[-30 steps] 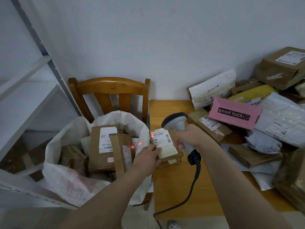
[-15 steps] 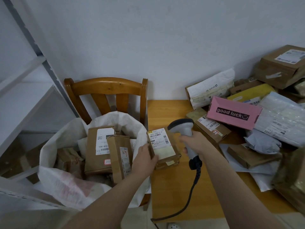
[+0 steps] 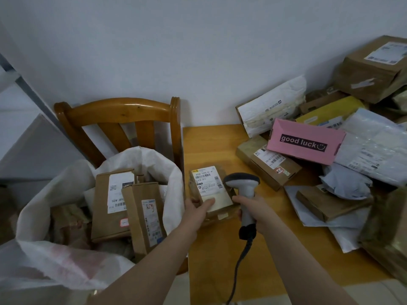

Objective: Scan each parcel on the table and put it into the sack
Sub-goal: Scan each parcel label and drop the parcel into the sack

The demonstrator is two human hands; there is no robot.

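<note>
Your scanner (image 3: 242, 183) has swung off the label (image 3: 206, 179) since a second ago. The red dots it threw there are gone, and its head now sits just right of the small parcel (image 3: 211, 190) rather than over it. Your left hand (image 3: 197, 209) has also closed further onto that parcel.

By the look of it, this parcel has had its scan and only its drop into the sack (image 3: 66, 256) is left. The sack stands open just left of your left hand, propped on the chair (image 3: 119, 111). It already holds two brown parcels (image 3: 112, 205) standing on end, with more wrapped shapes under them. A good deal remains. Beyond and to the right of your right hand (image 3: 251, 208), a heap of parcels (image 3: 372, 150) covers the tabletop (image 3: 209, 144), the pink box (image 3: 306, 142) among them, none of it in the sack yet.

Your left hand grips the small parcel at its near left corner, thumb laid flat across the top, fingers wrapped under and mostly hidden. I can't quite tell whether the parcel has left the tabletop or rests on it. The forearm comes in low from the near left, past the sack's rim.

Your right hand is wrapped round the scanner's handle, held upright just right of the parcel, with the cable (image 3: 240, 260) trailing below your wrist toward the near edge.
</note>
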